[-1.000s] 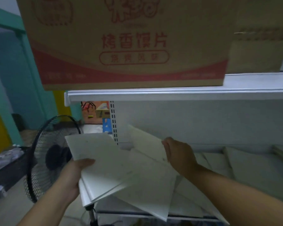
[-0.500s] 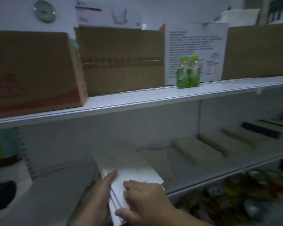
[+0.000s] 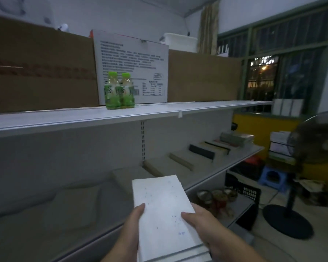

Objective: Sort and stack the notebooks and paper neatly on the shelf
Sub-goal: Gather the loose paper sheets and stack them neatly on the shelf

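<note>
Lifted and squared since half a second ago: stack of notebooks (image 3: 162, 210), then lying low against the lower shelf (image 3: 214, 181) with the right hand flat on top, now raised just in front of that shelf's front edge, near its middle, and held from both sides. Gripped by the left hand (image 3: 130, 231) along the left long edge, thumb on the top cover, other fingers hidden underneath. Gripped likewise by the right hand (image 3: 204, 225) along the right long edge, thumb curled onto the cover. Probably light to middling in weight, judging by the few thin layers showing at the near end. Likely floppy book by book, stiffer as a block. Smooth pale covers, so apt to slide over one another if tipped. Best kept level, held at the middle of the long edges with fingers spread beneath, not pinched at a corner. Worth tapping the edges flush before setting down. Further along toward the shelf's right end, a row of notebooks (image 3: 187, 161) lying overlapped, brown and dark. Toward the left end, only pale soft shapes, too dim to name.
</note>
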The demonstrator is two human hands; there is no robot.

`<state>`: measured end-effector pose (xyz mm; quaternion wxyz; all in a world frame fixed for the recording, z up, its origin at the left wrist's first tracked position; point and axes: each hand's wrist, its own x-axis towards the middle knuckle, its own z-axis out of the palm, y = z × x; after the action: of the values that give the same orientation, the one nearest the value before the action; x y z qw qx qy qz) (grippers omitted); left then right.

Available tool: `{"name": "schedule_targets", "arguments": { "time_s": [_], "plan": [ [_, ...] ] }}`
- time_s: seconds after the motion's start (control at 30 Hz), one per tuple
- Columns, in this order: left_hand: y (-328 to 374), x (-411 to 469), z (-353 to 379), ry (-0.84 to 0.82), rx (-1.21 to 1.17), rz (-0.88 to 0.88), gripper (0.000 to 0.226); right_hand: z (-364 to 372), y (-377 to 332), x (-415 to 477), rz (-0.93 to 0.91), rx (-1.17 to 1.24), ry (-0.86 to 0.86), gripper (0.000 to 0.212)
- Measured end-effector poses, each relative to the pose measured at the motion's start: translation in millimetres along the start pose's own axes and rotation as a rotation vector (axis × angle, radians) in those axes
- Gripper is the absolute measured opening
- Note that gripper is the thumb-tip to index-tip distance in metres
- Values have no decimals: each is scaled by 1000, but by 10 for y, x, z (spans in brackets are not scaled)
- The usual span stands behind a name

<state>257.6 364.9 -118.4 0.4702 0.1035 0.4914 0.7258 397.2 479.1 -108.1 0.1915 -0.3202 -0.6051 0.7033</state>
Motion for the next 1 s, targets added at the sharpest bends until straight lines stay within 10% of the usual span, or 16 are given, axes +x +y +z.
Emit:
{"name": "schedule_targets", "arguments": {
  "time_s": [0.43, 0.77, 1.0],
  "plan": [
    [199, 1227, 143, 81, -35, 13, 39, -224, -310, 1327, 81, -148, -23, 28],
    [857, 2053, -201, 455, 466, 244, 9, 122, -498, 2554, -17, -348, 11, 28],
    [789, 2379, -515, 580, 558, 295, 42, 254, -396, 3073, -258, -740, -50, 33]
  ]
}}
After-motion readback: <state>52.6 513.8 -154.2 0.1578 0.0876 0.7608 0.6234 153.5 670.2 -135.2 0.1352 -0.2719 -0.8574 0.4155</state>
